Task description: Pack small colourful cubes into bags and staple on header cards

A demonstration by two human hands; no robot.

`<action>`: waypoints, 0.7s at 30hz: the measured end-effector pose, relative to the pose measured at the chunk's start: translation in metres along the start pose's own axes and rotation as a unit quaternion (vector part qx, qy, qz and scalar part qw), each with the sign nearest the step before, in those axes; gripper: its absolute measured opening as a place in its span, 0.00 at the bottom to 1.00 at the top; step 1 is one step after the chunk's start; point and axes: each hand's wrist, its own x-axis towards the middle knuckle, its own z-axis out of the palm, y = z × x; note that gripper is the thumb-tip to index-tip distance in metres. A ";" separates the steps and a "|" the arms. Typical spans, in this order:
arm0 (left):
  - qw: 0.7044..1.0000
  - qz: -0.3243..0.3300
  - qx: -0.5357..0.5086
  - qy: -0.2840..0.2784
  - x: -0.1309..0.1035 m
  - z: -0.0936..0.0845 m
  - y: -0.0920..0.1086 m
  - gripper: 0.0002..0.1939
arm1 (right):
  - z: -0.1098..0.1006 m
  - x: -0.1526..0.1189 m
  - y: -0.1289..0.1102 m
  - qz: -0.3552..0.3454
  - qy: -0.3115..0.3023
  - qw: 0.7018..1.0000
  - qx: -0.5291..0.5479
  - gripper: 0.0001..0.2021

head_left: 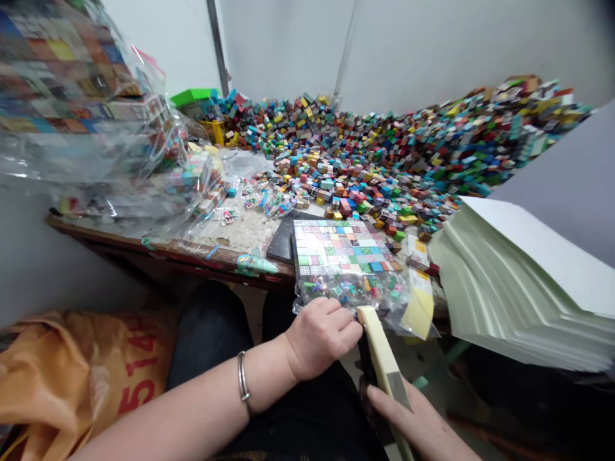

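**Flat packet pinched at its top, above the lap**

While seen from the head camera: left hand (319, 336) curled shut, thumb and fingers pinched on the top end of a pale yellow flat packet (382, 358) standing on edge below the table edge (192, 251). Right hand (418, 422) lying open-palmed under the packet's lower end, fingers spread along it, supporting rather than clamping. Just beyond, touching the packet's top, a clear bag of small coloured pieces (353, 289), with a grid of coloured tiles (341, 246) behind it. Farther back, a heap of coloured cubes (408, 153). At right, a stack of pale green sheets (509, 288). At left, an orange bag (72, 371).
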 end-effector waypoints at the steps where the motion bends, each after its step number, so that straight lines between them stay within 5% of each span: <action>1: 1.000 -0.004 -0.005 0.005 0.000 0.000 0.000 0.11 | 0.004 0.002 -0.007 0.013 0.002 1.000 0.004 0.17; 21: 0.998 -0.029 -0.052 -0.008 0.000 0.002 0.001 0.12 | 0.008 0.017 -0.005 -0.020 -0.039 0.999 -0.029 0.11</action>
